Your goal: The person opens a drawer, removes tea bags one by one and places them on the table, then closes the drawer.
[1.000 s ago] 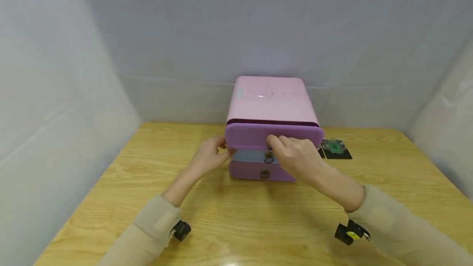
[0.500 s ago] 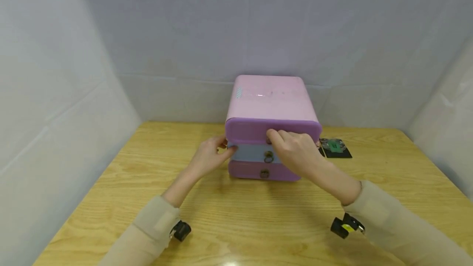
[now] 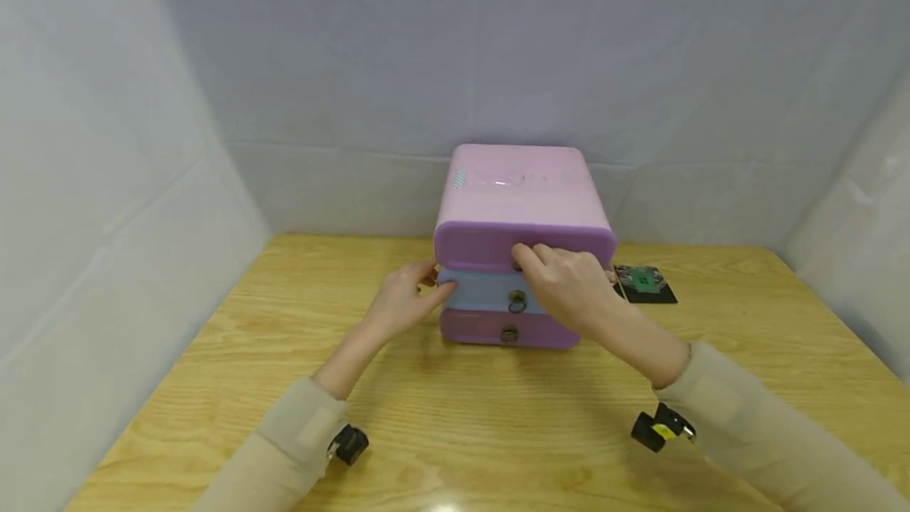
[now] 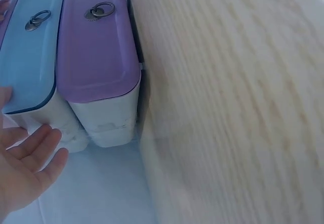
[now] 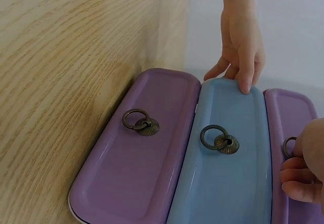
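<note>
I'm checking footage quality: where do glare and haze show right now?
Head view: white glare on the yellowish wooden tabletop at the frame's bottom edge, a small glint atop the glossy pink box; left wrist view: hazy, the tabletop's grain soft; right wrist view: clearer, the bronze-coloured metal ring on the light blue drawer front crisp.

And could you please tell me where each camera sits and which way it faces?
Head: worn on the head, looking forward and down at the drawer cabinet on the wooden table; left hand, right hand and sleeves show.
Left wrist: on that wrist, facing the drawer fronts; left hand at left, part of the right hand top left.
Right wrist: on that wrist, facing the same fronts; right hand at right, left hand at top.
Both wrist views share the blue middle drawer and purple bottom drawer.
</note>
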Motion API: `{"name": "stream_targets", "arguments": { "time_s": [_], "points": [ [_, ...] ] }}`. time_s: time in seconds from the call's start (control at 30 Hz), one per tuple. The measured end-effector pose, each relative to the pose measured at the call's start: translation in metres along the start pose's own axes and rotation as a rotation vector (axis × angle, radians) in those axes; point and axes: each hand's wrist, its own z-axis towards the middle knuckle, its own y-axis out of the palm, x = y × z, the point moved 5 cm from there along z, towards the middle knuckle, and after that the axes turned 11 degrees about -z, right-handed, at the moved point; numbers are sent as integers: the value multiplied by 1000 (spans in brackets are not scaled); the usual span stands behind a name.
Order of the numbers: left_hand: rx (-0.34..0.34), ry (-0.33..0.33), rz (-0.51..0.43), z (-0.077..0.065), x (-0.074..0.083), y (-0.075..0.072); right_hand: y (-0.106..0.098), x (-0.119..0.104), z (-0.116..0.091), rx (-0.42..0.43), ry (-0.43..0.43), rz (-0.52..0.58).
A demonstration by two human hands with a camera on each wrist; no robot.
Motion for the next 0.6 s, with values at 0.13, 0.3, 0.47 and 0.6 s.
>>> {"name": "stream_targets", "arguments": {
  "time_s": [0.13, 0.3, 0.47, 0.6],
  "points": [
    [-25, -25, 42, 2, 2, 1, -2, 0, -5, 8, -11, -32],
    [-17, -61, 91, 6, 5, -2, -7, -4, -19, 70, -47, -38],
    [27, -50, 118, 8, 6, -9, -6, -6, -31, 68, -94, 19],
    [32, -55, 131, 8, 6, -11, 2, -6, -37, 52, -114, 32]
  ]
}}
